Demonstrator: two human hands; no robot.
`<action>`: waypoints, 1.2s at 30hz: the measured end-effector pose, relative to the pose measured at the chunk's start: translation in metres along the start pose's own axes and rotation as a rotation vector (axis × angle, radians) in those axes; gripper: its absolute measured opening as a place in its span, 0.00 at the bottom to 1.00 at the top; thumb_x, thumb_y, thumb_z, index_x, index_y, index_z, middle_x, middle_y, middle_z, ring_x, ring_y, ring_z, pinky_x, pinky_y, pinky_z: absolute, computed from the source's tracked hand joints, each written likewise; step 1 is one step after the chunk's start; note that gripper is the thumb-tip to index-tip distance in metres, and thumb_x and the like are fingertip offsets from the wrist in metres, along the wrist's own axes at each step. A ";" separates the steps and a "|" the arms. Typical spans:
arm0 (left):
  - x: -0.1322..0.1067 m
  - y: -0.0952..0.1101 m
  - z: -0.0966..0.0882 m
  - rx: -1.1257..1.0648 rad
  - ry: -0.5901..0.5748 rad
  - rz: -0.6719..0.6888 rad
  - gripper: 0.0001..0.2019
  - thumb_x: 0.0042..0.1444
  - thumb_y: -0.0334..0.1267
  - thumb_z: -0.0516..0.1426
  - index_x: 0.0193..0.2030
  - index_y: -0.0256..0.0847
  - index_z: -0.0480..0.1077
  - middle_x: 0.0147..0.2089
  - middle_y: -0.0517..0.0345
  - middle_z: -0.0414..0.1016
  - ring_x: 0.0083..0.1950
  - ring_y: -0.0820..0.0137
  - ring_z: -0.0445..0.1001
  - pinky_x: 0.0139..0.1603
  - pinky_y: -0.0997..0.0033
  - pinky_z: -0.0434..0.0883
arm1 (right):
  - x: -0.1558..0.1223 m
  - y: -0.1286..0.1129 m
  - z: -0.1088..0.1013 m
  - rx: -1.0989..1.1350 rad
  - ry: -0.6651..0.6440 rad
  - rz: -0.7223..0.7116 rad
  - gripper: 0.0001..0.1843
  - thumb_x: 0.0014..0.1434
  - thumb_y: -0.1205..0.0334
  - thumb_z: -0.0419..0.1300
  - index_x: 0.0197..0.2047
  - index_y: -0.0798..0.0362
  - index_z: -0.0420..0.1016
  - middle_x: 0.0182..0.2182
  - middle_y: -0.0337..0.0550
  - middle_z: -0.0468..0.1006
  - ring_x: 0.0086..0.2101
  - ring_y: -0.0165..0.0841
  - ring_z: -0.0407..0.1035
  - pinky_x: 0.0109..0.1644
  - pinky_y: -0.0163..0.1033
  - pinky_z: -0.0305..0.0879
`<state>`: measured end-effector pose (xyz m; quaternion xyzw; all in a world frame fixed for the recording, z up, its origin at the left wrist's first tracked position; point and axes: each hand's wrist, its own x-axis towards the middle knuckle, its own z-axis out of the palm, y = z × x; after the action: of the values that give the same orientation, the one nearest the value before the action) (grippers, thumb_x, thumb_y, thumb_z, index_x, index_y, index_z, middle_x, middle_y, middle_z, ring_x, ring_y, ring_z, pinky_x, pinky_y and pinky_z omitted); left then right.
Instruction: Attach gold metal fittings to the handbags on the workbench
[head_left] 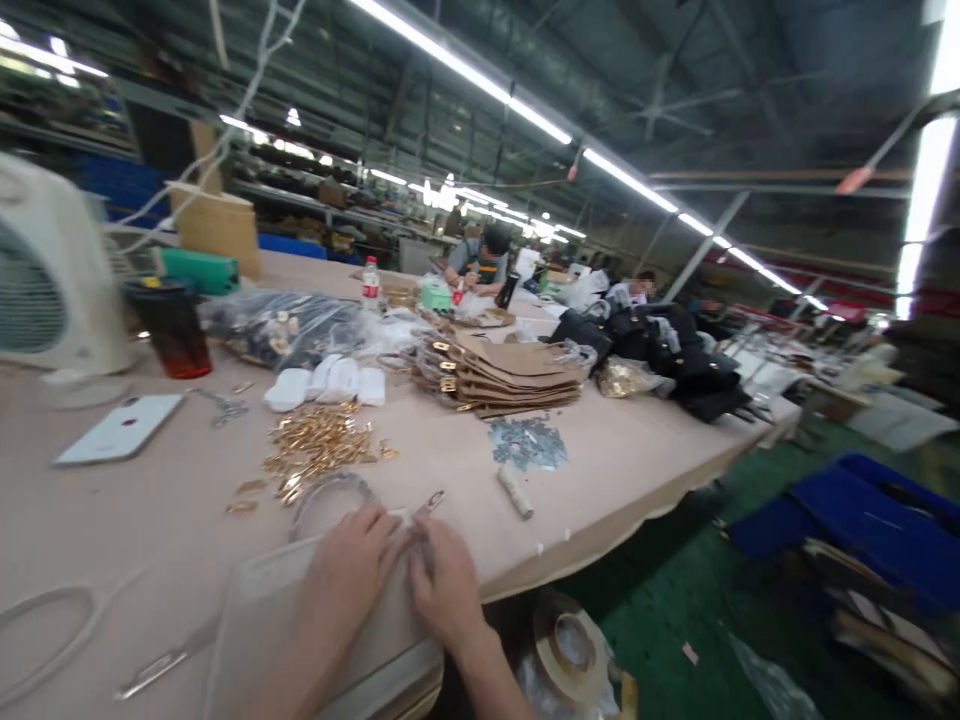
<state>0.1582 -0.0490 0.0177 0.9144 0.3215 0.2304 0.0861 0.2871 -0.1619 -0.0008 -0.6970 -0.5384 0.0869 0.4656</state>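
I have both forearms (487, 665) reaching over the near edge of the worktop (442, 445), wrists angled toward each other. The left hand (352, 560) lies over the pale panel (259, 600) beside that edge, fingers curled toward the panel's far side. The right hand (448, 580) meets it there, fingers bent, a metal buckle (433, 502) just beyond them. I can't tell whether either hand grips anything.

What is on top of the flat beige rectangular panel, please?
The left hand lies over the panel; the right hand is at its far right corner. What they cover cannot be seen.
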 end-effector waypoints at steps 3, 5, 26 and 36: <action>0.005 -0.009 0.011 0.025 0.006 0.060 0.15 0.70 0.48 0.52 0.49 0.45 0.78 0.50 0.50 0.78 0.49 0.53 0.76 0.49 0.53 0.72 | 0.010 0.000 -0.015 0.197 0.067 0.021 0.25 0.62 0.67 0.62 0.61 0.44 0.74 0.50 0.43 0.81 0.50 0.40 0.76 0.58 0.46 0.74; 0.006 -0.010 0.014 0.032 0.007 0.078 0.17 0.70 0.49 0.51 0.49 0.44 0.78 0.51 0.49 0.79 0.50 0.53 0.76 0.50 0.53 0.72 | 0.018 0.008 -0.030 0.294 0.181 0.051 0.19 0.65 0.63 0.61 0.58 0.47 0.76 0.48 0.44 0.82 0.48 0.38 0.77 0.54 0.43 0.75; 0.001 0.011 -0.006 0.037 -0.022 -0.061 0.12 0.71 0.43 0.53 0.47 0.46 0.77 0.49 0.53 0.78 0.51 0.58 0.74 0.50 0.56 0.66 | 0.073 0.177 -0.195 -0.400 0.324 0.371 0.17 0.56 0.50 0.61 0.40 0.51 0.87 0.43 0.52 0.83 0.45 0.44 0.75 0.55 0.46 0.66; -0.004 0.014 -0.012 -0.006 -0.022 -0.125 0.11 0.70 0.45 0.56 0.41 0.46 0.77 0.47 0.57 0.78 0.49 0.61 0.72 0.49 0.54 0.65 | 0.069 0.233 -0.194 -0.433 0.402 0.424 0.22 0.55 0.44 0.63 0.42 0.52 0.85 0.36 0.54 0.82 0.36 0.48 0.73 0.44 0.52 0.66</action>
<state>0.1572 -0.0627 0.0308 0.8949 0.3762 0.2152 0.1066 0.5921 -0.2090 -0.0401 -0.8788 -0.2854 -0.0732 0.3752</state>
